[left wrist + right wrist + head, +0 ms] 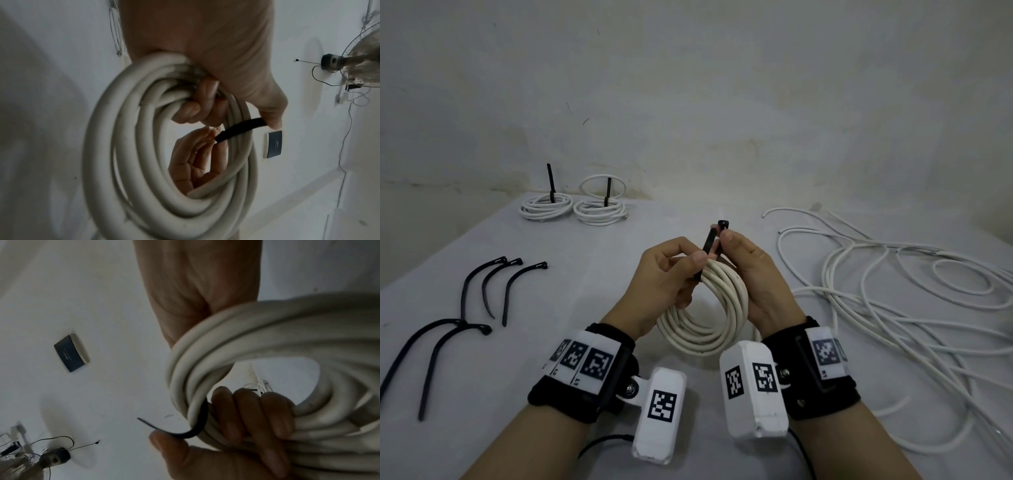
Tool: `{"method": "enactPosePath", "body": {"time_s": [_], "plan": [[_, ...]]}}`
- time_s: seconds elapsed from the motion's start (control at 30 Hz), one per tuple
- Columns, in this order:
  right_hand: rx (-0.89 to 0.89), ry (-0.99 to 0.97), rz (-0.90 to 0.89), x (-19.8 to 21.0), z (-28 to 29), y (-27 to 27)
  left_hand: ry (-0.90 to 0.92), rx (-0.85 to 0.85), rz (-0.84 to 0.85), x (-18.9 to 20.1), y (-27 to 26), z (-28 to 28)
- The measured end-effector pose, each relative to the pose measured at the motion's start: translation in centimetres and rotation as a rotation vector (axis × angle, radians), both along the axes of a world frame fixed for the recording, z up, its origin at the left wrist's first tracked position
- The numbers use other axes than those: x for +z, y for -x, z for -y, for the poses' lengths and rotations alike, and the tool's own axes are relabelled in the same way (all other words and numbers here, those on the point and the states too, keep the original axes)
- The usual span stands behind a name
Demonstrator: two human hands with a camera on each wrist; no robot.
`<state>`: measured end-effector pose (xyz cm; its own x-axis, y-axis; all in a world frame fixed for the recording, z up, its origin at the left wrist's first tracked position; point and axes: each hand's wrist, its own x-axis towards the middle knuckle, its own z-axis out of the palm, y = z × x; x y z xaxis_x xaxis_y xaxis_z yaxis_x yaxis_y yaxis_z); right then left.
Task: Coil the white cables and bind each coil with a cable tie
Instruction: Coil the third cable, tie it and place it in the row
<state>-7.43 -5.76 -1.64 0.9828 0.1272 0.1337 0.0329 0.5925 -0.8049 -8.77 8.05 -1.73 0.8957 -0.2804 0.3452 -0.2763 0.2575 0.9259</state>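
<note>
In the head view, the left hand (664,274) and the right hand (751,274) are holding a white coil (705,315) up off the desk (585,342), standing on edge with its open centre facing sideways between the palms, probably so that the black cable tie (710,250) can pass around the bunched turns at the top; the tie is running steeply up and away, its head pinched by the right fingertips. Two bound coils (571,205) are lying at the far edge, spare ties (482,291) to the left, loose cables (893,291) to the right. In the left wrist view, the left hand's fingers (191,105) are curling through the coil (133,146) while the thumb is pressing the tie (238,129) against it. In the right wrist view, the tie (185,433) is hooking under the turns (267,340), its thin tail pointing free to the left; the right hand's own fingers are not clearly visible there.
</note>
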Motion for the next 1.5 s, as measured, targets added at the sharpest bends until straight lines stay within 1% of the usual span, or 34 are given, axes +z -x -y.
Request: {"method": "enactPosePath", "body": {"time_s": [0.1, 0.17, 0.27, 0.37, 0.5, 0.8, 1.13, 1.5], "plan": [[-0.027, -0.001, 0.058, -0.03, 0.14, -0.08, -0.007, -0.006, -0.013, 0.13, 0.13, 0.14], [-0.029, 0.031, 0.135, 0.12, 0.22, -0.03, 0.009, 0.011, -0.026, 0.17, 0.05, 0.03], [0.007, 0.103, 0.231, 0.11, 0.23, 0.14, 0.014, 0.013, -0.005, 0.22, 0.14, -0.17], [0.043, 0.141, 0.27, -0.12, 0.39, -0.13, 0.016, 0.0, -0.001, 0.2, 0.15, -0.32], [0.052, 0.171, 0.274, -0.13, 0.53, -0.27, 0.037, -0.025, -0.005, 0.26, 0.24, -0.48], [0.046, 0.202, 0.288, -0.14, 0.66, -0.1, 0.04, -0.024, -0.013, 0.35, 0.4, -0.32], [0.054, 0.186, 0.271, -0.02, 0.71, -0.04, 0.061, -0.027, -0.017, 0.33, 0.44, -0.24], [0.058, 0.187, 0.257, -0.14, 0.43, -0.05, 0.037, -0.016, -0.041, 0.32, 0.43, -0.5]]}}
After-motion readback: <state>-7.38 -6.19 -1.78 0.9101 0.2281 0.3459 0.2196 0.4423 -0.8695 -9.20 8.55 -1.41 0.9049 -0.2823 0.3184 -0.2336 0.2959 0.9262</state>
